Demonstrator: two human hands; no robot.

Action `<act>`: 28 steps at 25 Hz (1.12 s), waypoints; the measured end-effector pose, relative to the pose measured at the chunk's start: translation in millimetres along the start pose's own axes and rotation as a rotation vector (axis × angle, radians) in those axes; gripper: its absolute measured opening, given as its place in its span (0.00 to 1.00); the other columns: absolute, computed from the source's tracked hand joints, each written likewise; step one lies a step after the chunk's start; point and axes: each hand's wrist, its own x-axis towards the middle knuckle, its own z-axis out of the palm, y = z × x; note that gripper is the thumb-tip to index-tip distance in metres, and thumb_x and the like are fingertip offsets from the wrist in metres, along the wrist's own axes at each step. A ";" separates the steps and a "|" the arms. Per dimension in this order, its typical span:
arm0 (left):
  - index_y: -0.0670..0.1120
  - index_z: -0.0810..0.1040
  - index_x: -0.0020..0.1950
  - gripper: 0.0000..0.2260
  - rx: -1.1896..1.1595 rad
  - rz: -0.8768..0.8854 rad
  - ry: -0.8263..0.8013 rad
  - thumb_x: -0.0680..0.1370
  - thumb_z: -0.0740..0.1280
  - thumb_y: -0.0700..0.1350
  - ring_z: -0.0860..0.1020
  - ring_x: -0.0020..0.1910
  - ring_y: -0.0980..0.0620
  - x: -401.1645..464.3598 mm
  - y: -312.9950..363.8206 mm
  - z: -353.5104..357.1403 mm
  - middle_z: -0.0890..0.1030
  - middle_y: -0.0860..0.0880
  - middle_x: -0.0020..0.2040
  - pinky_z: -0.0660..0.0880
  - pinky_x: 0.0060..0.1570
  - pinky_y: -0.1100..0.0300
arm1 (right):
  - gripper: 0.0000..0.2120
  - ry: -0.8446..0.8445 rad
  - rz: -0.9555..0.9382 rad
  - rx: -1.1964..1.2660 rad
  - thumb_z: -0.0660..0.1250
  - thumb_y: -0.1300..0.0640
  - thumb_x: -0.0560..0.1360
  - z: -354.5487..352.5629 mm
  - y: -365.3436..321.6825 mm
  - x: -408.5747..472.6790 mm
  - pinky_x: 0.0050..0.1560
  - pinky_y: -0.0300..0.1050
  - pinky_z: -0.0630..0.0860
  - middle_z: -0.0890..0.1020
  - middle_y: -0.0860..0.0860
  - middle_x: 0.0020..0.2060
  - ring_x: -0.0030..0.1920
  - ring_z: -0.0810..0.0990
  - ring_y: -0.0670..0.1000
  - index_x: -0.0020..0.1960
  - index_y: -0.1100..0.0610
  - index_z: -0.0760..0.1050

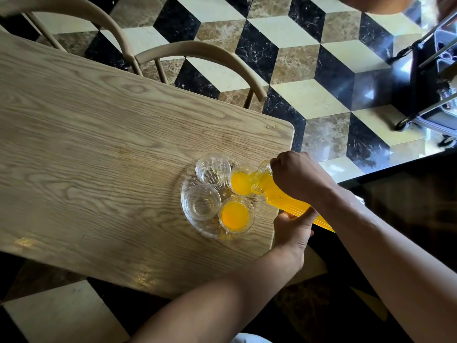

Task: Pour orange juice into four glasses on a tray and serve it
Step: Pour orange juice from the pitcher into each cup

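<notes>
Head view: the right hand (295, 175) curls around the neck of a ribbed jug (279, 194) of orange juice, wrist bent, tipping its spout at 9 o'clock into a glass (241, 180). The left hand (293, 227) grips the jug's lower body from beneath, forearm reaching up from 6 o'clock. No label or writing is readable. On the clear round tray (197, 226) on the counter (99, 144), a full glass (236, 215) sits at 5 o'clock, and two empty glasses (201, 203) sit at 8 and 11 o'clock.
</notes>
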 end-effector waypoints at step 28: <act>0.46 0.72 0.39 0.45 0.139 0.101 0.092 0.38 0.75 0.77 0.68 0.38 0.48 -15.6 18.5 -21.9 0.75 0.46 0.38 0.73 0.39 0.51 | 0.17 0.048 0.062 0.184 0.54 0.54 0.81 -0.8 6.6 -10.1 0.33 0.49 0.68 0.80 0.59 0.38 0.34 0.74 0.58 0.35 0.58 0.70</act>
